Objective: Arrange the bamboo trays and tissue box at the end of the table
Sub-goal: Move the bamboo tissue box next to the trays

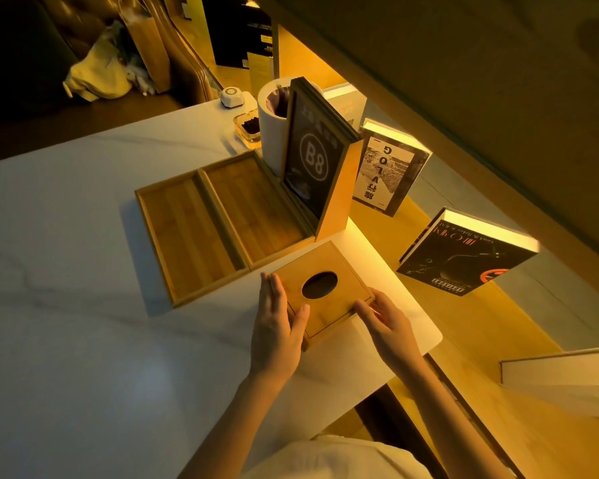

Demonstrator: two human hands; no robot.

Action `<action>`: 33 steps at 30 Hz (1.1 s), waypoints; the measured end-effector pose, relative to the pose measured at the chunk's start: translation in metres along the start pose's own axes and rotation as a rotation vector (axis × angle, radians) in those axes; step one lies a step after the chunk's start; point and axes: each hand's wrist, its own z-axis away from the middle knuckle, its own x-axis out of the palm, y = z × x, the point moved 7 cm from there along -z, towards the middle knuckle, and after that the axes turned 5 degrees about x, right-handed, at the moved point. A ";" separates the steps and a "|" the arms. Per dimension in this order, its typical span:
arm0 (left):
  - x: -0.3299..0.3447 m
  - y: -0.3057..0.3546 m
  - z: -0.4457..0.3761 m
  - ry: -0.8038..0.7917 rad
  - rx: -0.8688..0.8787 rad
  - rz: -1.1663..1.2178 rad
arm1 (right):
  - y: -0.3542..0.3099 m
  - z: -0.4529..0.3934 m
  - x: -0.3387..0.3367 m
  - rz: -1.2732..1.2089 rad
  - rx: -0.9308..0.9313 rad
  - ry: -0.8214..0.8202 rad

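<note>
A square bamboo tissue box (329, 305) with a dark oval hole in its lid sits near the right end of the white marble table (83, 340). My left hand (277, 326) lies flat against its left side, thumb on the lid. My right hand (388, 326) presses its near right corner with spread fingers. Just beyond the box, two shallow bamboo trays lie side by side and touching: the left tray (187, 236) and the right tray (256, 209). Both trays hold nothing.
A bamboo stand with a black "B8" sign (312, 160) rises behind the trays, beside a white cylindrical bin (270, 140), a glass ashtray (248, 127) and a small white device (231, 96). Books (464, 257) stand on the lit ledge to the right.
</note>
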 end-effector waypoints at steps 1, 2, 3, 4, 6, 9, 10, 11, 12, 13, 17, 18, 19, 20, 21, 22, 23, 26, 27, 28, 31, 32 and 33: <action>0.000 0.000 -0.002 -0.007 0.007 -0.001 | -0.001 0.000 0.000 0.003 0.001 0.010; 0.001 0.000 -0.005 -0.013 0.011 -0.003 | -0.001 -0.001 0.000 0.006 0.001 0.019; 0.001 0.001 -0.007 -0.018 0.013 -0.006 | -0.001 -0.002 0.000 0.006 0.000 0.026; 0.001 0.001 -0.009 -0.025 0.015 -0.008 | -0.001 -0.004 0.000 0.002 -0.004 0.031; 0.003 0.001 -0.014 -0.040 0.022 -0.017 | -0.002 -0.006 -0.002 -0.002 -0.012 0.045; 0.006 0.003 -0.024 -0.068 0.037 -0.036 | -0.004 -0.010 -0.005 0.006 -0.017 0.065; 0.007 0.004 -0.027 -0.077 0.042 -0.037 | -0.004 -0.012 -0.007 0.005 -0.016 0.071; 0.008 0.006 -0.031 -0.086 0.048 -0.036 | -0.004 -0.015 -0.009 0.004 -0.016 0.079; 0.009 0.008 -0.035 -0.096 0.055 -0.037 | -0.004 -0.017 -0.011 0.004 -0.015 0.089; 0.010 0.010 -0.038 -0.106 0.061 -0.040 | -0.005 -0.019 -0.013 0.003 -0.015 0.099; 0.013 0.017 -0.053 -0.142 0.079 -0.084 | -0.007 -0.030 -0.020 -0.005 -0.015 0.117; 0.014 0.018 -0.056 -0.154 0.083 -0.098 | -0.007 -0.034 -0.022 -0.011 -0.009 0.119; 0.016 0.019 -0.059 -0.168 0.083 -0.111 | -0.006 -0.037 -0.024 -0.022 0.000 0.121; 0.017 0.020 -0.062 -0.184 0.080 -0.124 | -0.006 -0.040 -0.026 -0.032 0.006 0.126; 0.018 0.020 -0.064 -0.200 0.079 -0.134 | -0.007 -0.042 -0.027 -0.035 0.004 0.131; 0.019 0.022 -0.066 -0.215 0.080 -0.141 | -0.008 -0.044 -0.029 -0.032 -0.004 0.136; 0.020 0.023 -0.068 -0.230 0.082 -0.144 | -0.008 -0.045 -0.030 -0.031 -0.011 0.138; 0.022 0.026 -0.072 -0.271 0.086 -0.139 | -0.008 -0.051 -0.034 -0.027 -0.014 0.130; 0.023 0.026 -0.074 -0.285 0.084 -0.128 | -0.007 -0.053 -0.035 -0.030 -0.008 0.127; 0.024 0.026 -0.075 -0.298 0.079 -0.117 | -0.007 -0.055 -0.037 -0.038 -0.001 0.124; 0.026 0.028 -0.076 -0.337 0.067 -0.099 | -0.008 -0.061 -0.042 -0.051 0.002 0.122; 0.027 0.029 -0.076 -0.345 0.066 -0.093 | -0.009 -0.063 -0.043 -0.054 0.001 0.118; 0.028 0.030 -0.077 -0.350 0.065 -0.088 | -0.009 -0.064 -0.045 -0.056 0.001 0.111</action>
